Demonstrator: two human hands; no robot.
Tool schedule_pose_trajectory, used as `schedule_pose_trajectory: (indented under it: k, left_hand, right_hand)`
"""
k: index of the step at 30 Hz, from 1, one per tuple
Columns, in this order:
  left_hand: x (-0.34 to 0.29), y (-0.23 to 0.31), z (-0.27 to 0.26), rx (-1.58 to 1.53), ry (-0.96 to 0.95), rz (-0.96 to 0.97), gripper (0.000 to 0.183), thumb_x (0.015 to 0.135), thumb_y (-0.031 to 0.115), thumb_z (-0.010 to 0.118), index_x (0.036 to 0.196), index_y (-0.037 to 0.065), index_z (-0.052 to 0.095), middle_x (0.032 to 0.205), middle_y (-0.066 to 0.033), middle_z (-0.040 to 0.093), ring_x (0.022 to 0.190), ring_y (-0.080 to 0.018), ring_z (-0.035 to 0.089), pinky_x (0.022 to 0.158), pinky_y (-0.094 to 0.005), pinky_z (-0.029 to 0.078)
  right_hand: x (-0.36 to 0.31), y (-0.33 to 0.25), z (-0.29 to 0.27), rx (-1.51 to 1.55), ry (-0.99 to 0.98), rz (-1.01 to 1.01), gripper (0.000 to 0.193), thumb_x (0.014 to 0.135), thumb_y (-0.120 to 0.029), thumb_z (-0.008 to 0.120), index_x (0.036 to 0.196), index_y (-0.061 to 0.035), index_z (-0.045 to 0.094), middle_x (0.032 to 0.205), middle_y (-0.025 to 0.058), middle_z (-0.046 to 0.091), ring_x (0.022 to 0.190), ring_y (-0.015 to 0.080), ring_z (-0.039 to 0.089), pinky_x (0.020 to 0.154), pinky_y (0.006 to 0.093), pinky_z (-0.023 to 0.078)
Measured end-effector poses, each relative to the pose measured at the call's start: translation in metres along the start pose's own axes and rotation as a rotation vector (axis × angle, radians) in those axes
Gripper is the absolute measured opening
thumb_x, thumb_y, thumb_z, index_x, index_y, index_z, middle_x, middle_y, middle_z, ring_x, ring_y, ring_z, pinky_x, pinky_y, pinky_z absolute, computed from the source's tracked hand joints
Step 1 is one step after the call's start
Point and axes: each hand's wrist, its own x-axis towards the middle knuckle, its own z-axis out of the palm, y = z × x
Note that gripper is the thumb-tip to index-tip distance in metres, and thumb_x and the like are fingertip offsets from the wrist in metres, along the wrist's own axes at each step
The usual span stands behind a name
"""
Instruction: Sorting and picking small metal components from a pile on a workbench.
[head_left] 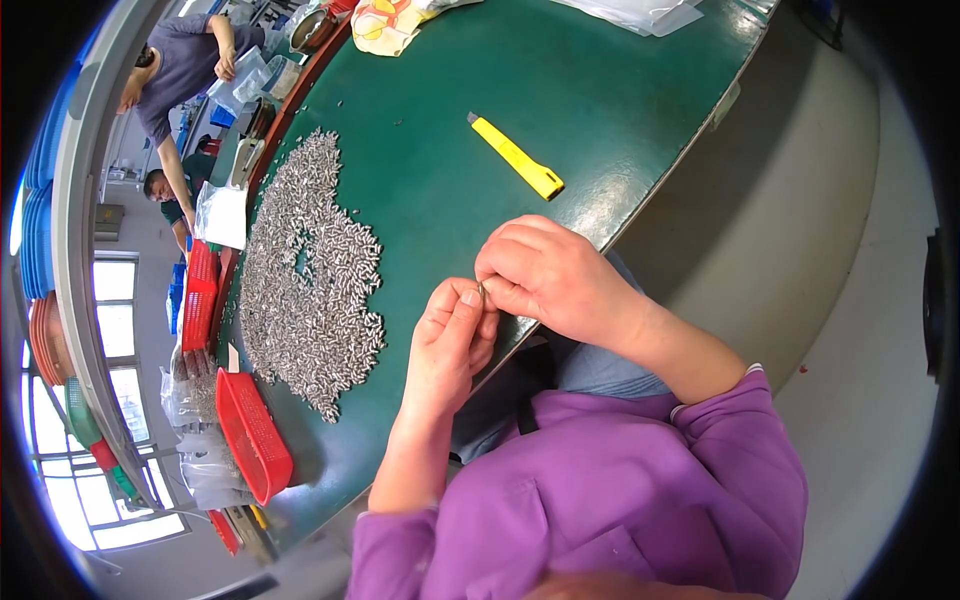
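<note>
Head view: across a green-topped worktable (420,180) spreads a heap of small silvery metal pins (320,350), a red plastic basket (265,425) near its lower end. Over the table's near edge, the right hand (545,270) and left hand (447,335) meet, fingertips pinched narrowly on a tiny piece (481,289), its details too small to tell. A yellow snap-off cutter (515,156) lies beyond. The step appears to be close fingertip handling; the next move calls for a steady, light pinch.
</note>
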Motion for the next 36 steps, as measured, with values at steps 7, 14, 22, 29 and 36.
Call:
schedule_pose_trajectory:
  k: [7,14,22,29,36]
  left_hand:
    - [0.0,-0.001,0.0,-0.009,-0.006,0.01,0.011,0.102,0.019,0.048,0.098,0.009,0.051,0.074,0.0023,0.05,0.048,-0.0009,0.029,0.042,-0.0178,0.021]
    - [0.001,-0.004,-0.004,-0.048,-0.017,0.036,0.01,0.102,0.017,0.048,0.1,0.008,0.052,0.075,0.0015,0.05,0.048,-0.0013,0.029,0.042,-0.0181,0.022]
    - [0.003,-0.003,-0.006,-0.131,-0.059,0.05,0.015,0.103,0.018,0.044,0.103,0.006,0.054,0.077,-0.0013,0.051,0.049,-0.0033,0.029,0.041,-0.0189,0.022]
    - [0.003,-0.003,-0.004,-0.152,-0.068,0.072,0.015,0.103,0.017,0.043,0.103,0.006,0.053,0.079,-0.0018,0.052,0.05,-0.0035,0.031,0.042,-0.0187,0.023]
    - [0.005,-0.005,-0.006,-0.182,-0.059,0.057,0.009,0.1,0.015,0.05,0.103,0.007,0.053,0.081,-0.0025,0.052,0.053,-0.0035,0.033,0.043,-0.0168,0.025]
  right_hand:
    - [0.002,0.0,-0.001,0.042,-0.001,0.038,0.012,0.079,-0.009,0.068,0.083,-0.0047,0.058,0.08,0.0064,0.059,0.079,0.0269,0.059,0.069,0.0374,0.049]
    - [0.002,-0.001,-0.001,0.037,-0.008,0.064,0.009,0.08,-0.007,0.066,0.082,-0.0049,0.058,0.078,0.0062,0.058,0.077,0.0265,0.059,0.067,0.0368,0.049]
    - [0.002,-0.001,-0.001,0.031,0.006,0.062,0.008,0.08,-0.006,0.065,0.083,-0.0053,0.058,0.079,0.0063,0.059,0.077,0.0261,0.059,0.068,0.0367,0.049]
    - [0.003,-0.003,-0.007,0.057,-0.001,0.1,0.006,0.082,-0.007,0.064,0.084,-0.0048,0.059,0.081,0.0066,0.061,0.078,0.0231,0.061,0.068,0.0341,0.05]
    - [-0.011,0.022,-0.064,1.157,0.532,0.272,0.009,0.092,-0.015,0.054,0.096,-0.0064,0.052,0.076,0.005,0.056,0.073,0.0123,0.054,0.063,0.0249,0.047]
